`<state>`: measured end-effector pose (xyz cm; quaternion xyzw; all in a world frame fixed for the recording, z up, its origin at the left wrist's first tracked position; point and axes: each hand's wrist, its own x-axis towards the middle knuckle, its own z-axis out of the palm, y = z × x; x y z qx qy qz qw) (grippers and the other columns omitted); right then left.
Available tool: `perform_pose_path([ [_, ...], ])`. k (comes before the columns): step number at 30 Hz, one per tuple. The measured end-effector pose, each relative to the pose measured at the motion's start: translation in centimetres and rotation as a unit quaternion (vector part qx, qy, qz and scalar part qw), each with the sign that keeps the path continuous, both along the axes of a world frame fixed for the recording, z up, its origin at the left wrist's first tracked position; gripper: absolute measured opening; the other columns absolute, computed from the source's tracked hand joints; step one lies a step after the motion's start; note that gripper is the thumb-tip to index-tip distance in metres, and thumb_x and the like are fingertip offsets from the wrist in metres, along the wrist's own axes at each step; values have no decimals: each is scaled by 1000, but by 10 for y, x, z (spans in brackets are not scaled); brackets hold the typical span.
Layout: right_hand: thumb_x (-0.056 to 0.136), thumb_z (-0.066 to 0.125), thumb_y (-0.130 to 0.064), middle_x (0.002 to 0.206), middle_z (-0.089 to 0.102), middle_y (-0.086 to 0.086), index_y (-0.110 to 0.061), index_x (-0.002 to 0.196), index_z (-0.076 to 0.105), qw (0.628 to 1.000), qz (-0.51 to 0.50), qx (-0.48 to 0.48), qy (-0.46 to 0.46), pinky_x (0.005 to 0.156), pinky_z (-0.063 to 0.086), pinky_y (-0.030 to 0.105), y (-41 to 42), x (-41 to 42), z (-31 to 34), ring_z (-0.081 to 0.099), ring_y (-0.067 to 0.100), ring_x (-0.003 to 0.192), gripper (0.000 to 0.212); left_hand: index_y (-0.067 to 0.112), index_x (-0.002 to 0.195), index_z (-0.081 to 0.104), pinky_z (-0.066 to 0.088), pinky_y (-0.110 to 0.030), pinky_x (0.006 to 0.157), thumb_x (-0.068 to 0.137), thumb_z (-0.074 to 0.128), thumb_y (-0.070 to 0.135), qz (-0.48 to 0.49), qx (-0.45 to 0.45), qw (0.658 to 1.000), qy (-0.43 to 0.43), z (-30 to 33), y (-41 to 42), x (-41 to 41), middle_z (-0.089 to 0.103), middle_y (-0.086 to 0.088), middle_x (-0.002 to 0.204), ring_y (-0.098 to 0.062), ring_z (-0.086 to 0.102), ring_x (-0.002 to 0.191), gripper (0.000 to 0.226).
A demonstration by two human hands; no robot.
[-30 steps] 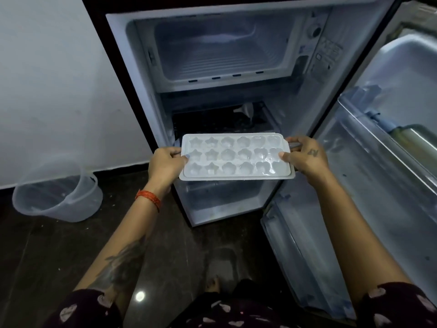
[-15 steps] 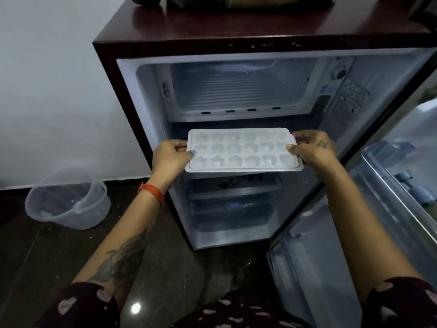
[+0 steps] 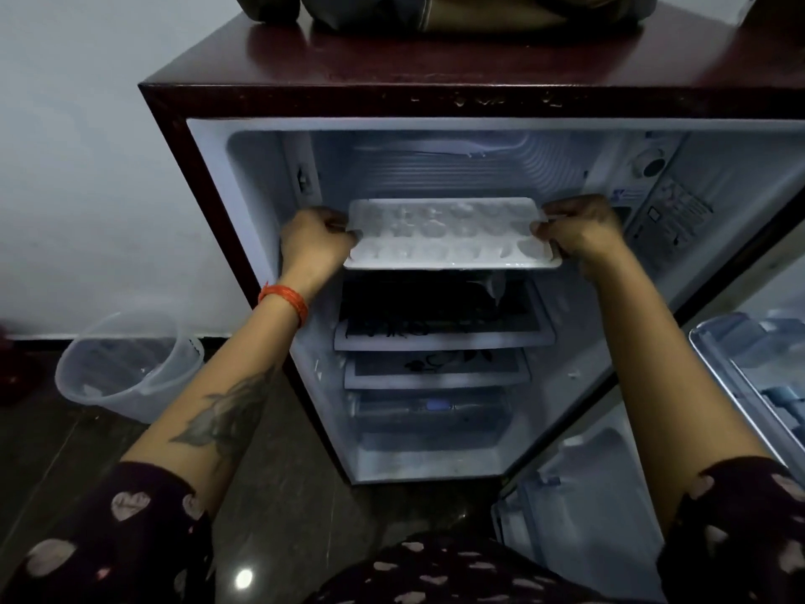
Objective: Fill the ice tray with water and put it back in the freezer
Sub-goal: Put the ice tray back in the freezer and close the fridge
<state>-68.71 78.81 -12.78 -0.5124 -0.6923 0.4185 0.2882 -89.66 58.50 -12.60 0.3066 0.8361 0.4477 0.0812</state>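
The white ice tray with star-shaped cells is held level at the mouth of the freezer compartment at the top of the open fridge. My left hand grips the tray's left end. My right hand grips its right end. The tray's far edge reaches just inside the freezer opening. The freezer's ribbed interior shows behind the tray.
The fridge door stands open at the right with bottles in its racks. Below the tray are the fridge shelves and a drawer. A clear plastic bucket sits on the dark floor at the left, against the white wall.
Both hands have lifted the tray from the level of the fridge shelves up to the freezer opening and moved it forward. The view has tilted up with it.
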Motion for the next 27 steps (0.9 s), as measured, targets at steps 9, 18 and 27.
perform_pose_path([
  [9,75,77,-18,94,60,1,-16,85,63,998,5,61,4,79,48,26,34,-31,5,57,16,89,17,5,108,69,54,-38,87,80,70,15,21,15,999,29,0,39,-22,70,-21,103,-32,67,97,30],
  [18,80,70,-17,93,66,5,-13,87,65,991,-2,129,-21,90,51,33,59,-60,-4,63,21,97,9,3,111,68,44,-24,94,84,65,11,37,11,997,68,0,64,-29,66,-16,118,-28,59,113,29],
  [27,84,64,-14,101,70,17,-2,93,70,987,-23,155,-31,87,53,38,74,-68,-21,64,29,98,16,8,86,69,40,-20,77,88,57,7,60,-3,994,93,-6,84,-32,70,-17,103,-28,61,107,13],
])
